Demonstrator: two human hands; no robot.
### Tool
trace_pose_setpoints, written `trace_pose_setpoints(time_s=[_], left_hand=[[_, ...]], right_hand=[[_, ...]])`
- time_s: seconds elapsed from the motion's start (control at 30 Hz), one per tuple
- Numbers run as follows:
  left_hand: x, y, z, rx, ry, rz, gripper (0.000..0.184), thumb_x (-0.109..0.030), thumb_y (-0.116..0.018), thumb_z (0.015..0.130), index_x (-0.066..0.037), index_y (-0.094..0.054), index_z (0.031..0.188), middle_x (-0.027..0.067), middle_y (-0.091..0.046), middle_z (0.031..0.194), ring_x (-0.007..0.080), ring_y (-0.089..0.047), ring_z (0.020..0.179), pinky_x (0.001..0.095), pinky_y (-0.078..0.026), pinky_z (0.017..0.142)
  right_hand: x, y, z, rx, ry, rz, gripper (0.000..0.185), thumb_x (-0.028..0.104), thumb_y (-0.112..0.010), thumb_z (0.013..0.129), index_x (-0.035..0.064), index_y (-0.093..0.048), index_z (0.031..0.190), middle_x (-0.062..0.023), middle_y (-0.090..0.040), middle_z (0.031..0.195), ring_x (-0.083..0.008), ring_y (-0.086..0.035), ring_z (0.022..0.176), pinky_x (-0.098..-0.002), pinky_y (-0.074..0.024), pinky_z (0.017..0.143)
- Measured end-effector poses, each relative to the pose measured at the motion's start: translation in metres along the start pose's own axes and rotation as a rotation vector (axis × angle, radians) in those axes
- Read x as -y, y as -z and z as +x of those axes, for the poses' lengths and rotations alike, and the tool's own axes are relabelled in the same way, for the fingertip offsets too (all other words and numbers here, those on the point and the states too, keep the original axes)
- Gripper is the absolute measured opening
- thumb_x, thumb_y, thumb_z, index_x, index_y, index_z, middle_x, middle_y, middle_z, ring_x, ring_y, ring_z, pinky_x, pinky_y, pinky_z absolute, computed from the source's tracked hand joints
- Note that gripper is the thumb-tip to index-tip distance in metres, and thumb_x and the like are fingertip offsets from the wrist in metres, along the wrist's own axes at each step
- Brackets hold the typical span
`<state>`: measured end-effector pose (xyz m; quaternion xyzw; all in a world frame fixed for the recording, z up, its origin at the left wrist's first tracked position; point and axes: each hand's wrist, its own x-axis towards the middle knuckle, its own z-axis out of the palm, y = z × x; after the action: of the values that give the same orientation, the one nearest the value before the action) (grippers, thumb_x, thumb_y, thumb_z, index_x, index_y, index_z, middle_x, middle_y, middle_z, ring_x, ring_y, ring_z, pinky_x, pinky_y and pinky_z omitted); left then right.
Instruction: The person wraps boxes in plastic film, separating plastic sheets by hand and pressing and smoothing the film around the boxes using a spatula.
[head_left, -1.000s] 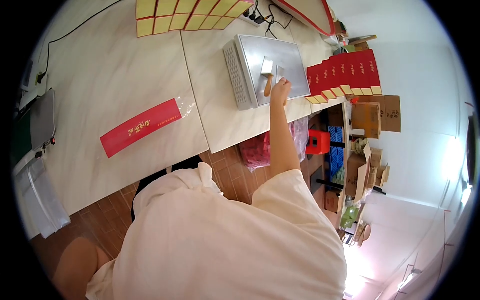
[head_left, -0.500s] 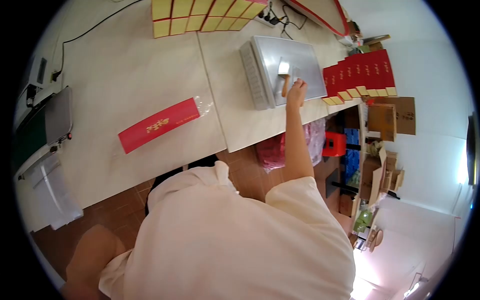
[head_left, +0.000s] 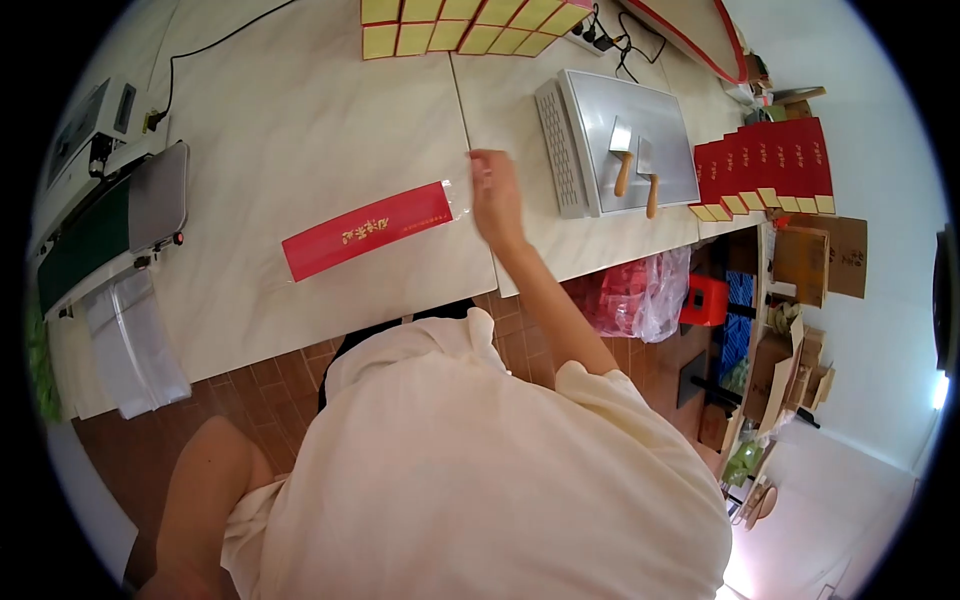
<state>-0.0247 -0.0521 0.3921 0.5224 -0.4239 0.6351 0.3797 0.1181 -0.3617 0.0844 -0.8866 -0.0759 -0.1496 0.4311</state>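
Observation:
My right hand [head_left: 495, 195] is over the pale table, just right of a long red packet [head_left: 368, 231] with gold characters and a clear plastic end. Its fingers look loosely apart and slightly blurred, and nothing shows in them. Two scrapers with wooden handles, one on the left [head_left: 621, 158] and one on the right [head_left: 649, 180], lie side by side on a flat metal-topped appliance [head_left: 590, 100]. My left arm hangs at the lower left, its hand out of view.
Yellow-and-red boxes [head_left: 430, 28] stand at the table's far edge; red boxes [head_left: 770, 160] stand right of the appliance. A machine with a green belt [head_left: 85, 245] and clear plastic bags [head_left: 135, 340] are at left. Pink plastic-wrapped goods [head_left: 640, 295] sit below the table edge.
My right hand has let go of the right scraper's handle and moved left, off the appliance to beside the red packet. The view has shifted, so the table's contents appear farther right.

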Motion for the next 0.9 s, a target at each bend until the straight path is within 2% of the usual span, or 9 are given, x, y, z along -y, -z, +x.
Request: trace_pose_setpoints(time_s=[0.07,0.13,0.23,0.47,0.63,0.67,0.73,0.83,0.9], left_hand=[[-0.002,0.003,0.002,0.002,0.008,0.011,0.027,-0.027,-0.05,0.097,-0.004,-0.05,0.112,0.0003,-0.049,0.094,0.0099,-0.047,0.074,0.0276,-0.039,0.068],[-0.005,0.005,0.002,-0.001,0.015,0.022,0.027,-0.027,-0.051,0.097,-0.004,-0.05,0.113,0.0005,-0.049,0.094,0.0101,-0.047,0.075,0.0278,-0.039,0.068],[-0.011,0.008,0.002,-0.007,0.025,0.037,0.028,-0.027,-0.052,0.097,-0.004,-0.05,0.113,0.0007,-0.05,0.095,0.0103,-0.047,0.076,0.028,-0.038,0.069],[-0.024,0.022,0.01,-0.055,0.049,0.054,0.03,-0.027,-0.054,0.095,-0.003,-0.051,0.114,0.0013,-0.051,0.097,0.0109,-0.048,0.078,0.0285,-0.038,0.07],[-0.032,0.032,0.006,-0.143,0.129,0.018,0.032,-0.027,-0.056,0.095,-0.002,-0.051,0.114,0.0018,-0.052,0.099,0.0113,-0.048,0.079,0.0289,-0.038,0.071],[-0.034,0.034,0.004,-0.172,0.169,0.005,0.032,-0.027,-0.056,0.094,-0.002,-0.051,0.115,0.0019,-0.052,0.099,0.0114,-0.048,0.08,0.0289,-0.038,0.072],[-0.039,0.039,-0.007,-0.243,0.277,-0.043,0.033,-0.027,-0.057,0.094,-0.002,-0.051,0.115,0.0021,-0.052,0.1,0.0115,-0.048,0.08,0.0291,-0.038,0.072],[-0.05,0.047,-0.038,-0.41,0.558,-0.1,0.034,-0.026,-0.058,0.094,-0.001,-0.051,0.115,0.0023,-0.053,0.101,0.0118,-0.049,0.081,0.0293,-0.038,0.073],[-0.054,0.053,-0.077,-0.5,0.884,-0.08,0.035,-0.026,-0.058,0.093,-0.001,-0.052,0.115,0.0025,-0.053,0.101,0.0119,-0.049,0.082,0.0294,-0.038,0.073]], right_hand=[[0.017,-0.029,-0.011,0.11,0.181,-0.004,0.015,0.011,-0.054,0.095,0.002,-0.06,0.105,-0.0163,-0.06,0.1,-0.0345,-0.056,0.095,-0.0398,-0.0449,0.085],[0.037,-0.054,-0.02,0.251,0.307,-0.005,0.013,0.01,-0.059,0.088,0.0023,-0.059,0.098,-0.0139,-0.06,0.094,-0.0345,-0.055,0.091,-0.0439,-0.0448,0.079],[0.061,-0.08,-0.034,0.466,0.323,0.012,0.008,0.009,-0.058,0.09,0.0047,-0.06,0.096,-0.0123,-0.059,0.095,-0.032,-0.055,0.092,-0.0413,-0.0438,0.084],[0.072,-0.119,-0.052,0.545,0.41,0.015,0.012,0.013,-0.061,0.089,0.0047,-0.058,0.097,-0.0114,-0.058,0.098,-0.0314,-0.054,0.095,-0.042,-0.0438,0.086],[0.074,-0.125,-0.056,0.6,0.532,-0.267,0.055,0.028,-0.071,0.08,0.0051,-0.051,0.126,-0.0153,-0.054,0.117,-0.0319,-0.051,0.111,-0.0464,-0.0393,0.097],[0.075,-0.126,-0.057,0.602,0.543,-0.25,0.055,0.028,-0.071,0.08,0.0051,-0.051,0.126,-0.0153,-0.054,0.117,-0.0319,-0.051,0.111,-0.0464,-0.0393,0.097],[0.074,-0.133,-0.057,0.658,0.587,-0.504,0.079,0.03,-0.08,0.07,0.0072,-0.043,0.136,-0.0143,-0.053,0.122,-0.0317,-0.046,0.119,-0.0488,-0.0334,0.105],[0.05,-0.153,-0.058,0.696,0.486,-0.524,0.08,0.027,-0.084,0.065,0.0082,-0.045,0.132,-0.0133,-0.053,0.12,-0.0315,-0.048,0.117,-0.0478,-0.0344,0.103],[0.052,-0.148,-0.05,0.744,0.476,-0.475,0.079,0.025,-0.085,0.063,0.008,-0.046,0.13,-0.0129,-0.054,0.12,-0.0315,-0.049,0.116,-0.0476,-0.0353,0.101]])
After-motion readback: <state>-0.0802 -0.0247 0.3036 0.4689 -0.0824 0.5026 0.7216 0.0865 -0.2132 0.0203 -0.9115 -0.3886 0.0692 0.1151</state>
